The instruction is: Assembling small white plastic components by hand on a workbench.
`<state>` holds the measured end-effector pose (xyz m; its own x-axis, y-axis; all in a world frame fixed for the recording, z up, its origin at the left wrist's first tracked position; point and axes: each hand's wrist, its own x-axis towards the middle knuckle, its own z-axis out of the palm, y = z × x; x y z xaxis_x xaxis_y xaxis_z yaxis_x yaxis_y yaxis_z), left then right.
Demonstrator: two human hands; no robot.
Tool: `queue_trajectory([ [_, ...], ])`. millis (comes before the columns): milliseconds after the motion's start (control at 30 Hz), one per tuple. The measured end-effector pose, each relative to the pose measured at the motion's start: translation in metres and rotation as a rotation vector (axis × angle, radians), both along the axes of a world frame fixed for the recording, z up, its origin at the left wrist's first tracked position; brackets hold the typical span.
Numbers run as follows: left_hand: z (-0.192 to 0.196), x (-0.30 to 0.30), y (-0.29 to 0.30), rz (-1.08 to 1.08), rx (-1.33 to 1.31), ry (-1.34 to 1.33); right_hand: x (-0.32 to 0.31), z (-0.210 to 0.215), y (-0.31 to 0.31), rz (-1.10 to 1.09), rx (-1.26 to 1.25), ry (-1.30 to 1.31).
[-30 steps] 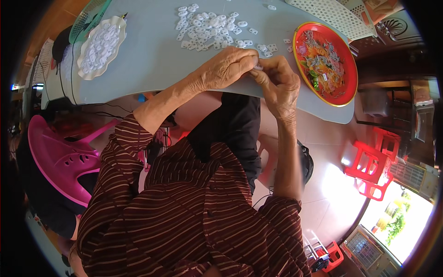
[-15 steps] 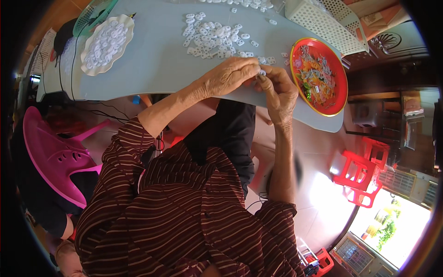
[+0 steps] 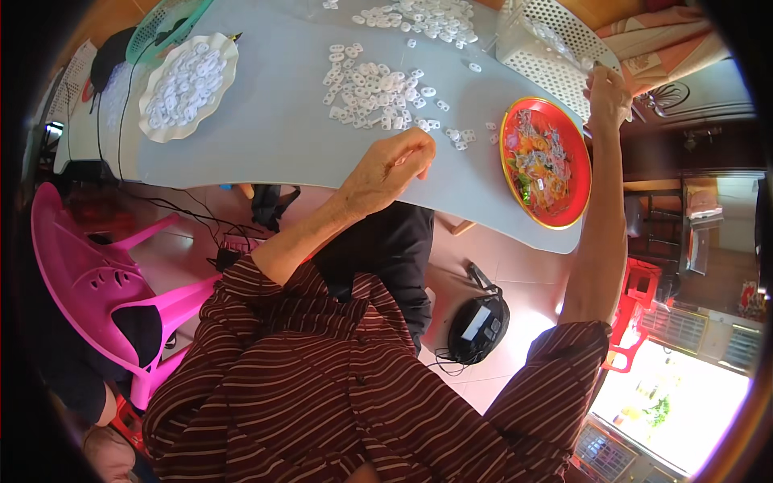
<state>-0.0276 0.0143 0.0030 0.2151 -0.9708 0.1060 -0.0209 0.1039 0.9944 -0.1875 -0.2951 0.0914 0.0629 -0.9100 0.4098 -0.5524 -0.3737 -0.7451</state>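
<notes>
- What has just changed: half a second ago my hands met over one small white piece at the table's near edge; now they are well apart.
- My left hand (image 3: 394, 169), taken as the clock's centre, hangs by the near edge of the table (image 3: 274, 105). Its fingers are curled in; whether a piece is tucked inside, I cannot tell.
- My right hand (image 3: 609, 95) is reached out between two and three o'clock, beyond the tray and at the outer side of the white basket (image 3: 527, 58). Its fingers are bent (something pale shows near their tips), but I cannot tell whether they are clamped on it.
- For the work, this means the two-handed pinching has paused, and that piece shows in neither grip.
- The white pieces (image 3: 378, 92) lie heaped at twelve o'clock, with a second pile (image 3: 435, 18) farther out the same way and a small cluster (image 3: 460, 138) at two.
- At three sits the red tray (image 3: 578, 189) of thin grey bits (image 3: 547, 153).
- At ten, more pieces fill the wavy dish (image 3: 167, 131).
</notes>
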Motion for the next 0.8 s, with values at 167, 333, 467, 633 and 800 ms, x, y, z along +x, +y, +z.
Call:
queue_trajectory([
  [167, -0.022, 0.002, -0.006, 0.068, -0.169, 0.047, 0.043, -0.046, 0.069, 0.537, -0.191, 0.194],
  [333, -0.025, 0.003, -0.006, 0.063, -0.147, 0.008, 0.086, -0.069, 0.123, 0.946, -0.107, 0.37],
  [467, -0.021, 0.001, -0.007, 0.071, -0.15, -0.02, 0.086, -0.073, 0.12, 0.956, -0.184, 0.529],
  [633, -0.021, 0.001, -0.005, 0.057, -0.15, -0.004, 0.073, -0.065, 0.115, 0.872, -0.083, 0.438],
  [800, -0.015, 0.004, -0.003, 0.003, -0.058, -0.012, 0.07, -0.068, 0.121, 0.894, -0.167, 0.615],
])
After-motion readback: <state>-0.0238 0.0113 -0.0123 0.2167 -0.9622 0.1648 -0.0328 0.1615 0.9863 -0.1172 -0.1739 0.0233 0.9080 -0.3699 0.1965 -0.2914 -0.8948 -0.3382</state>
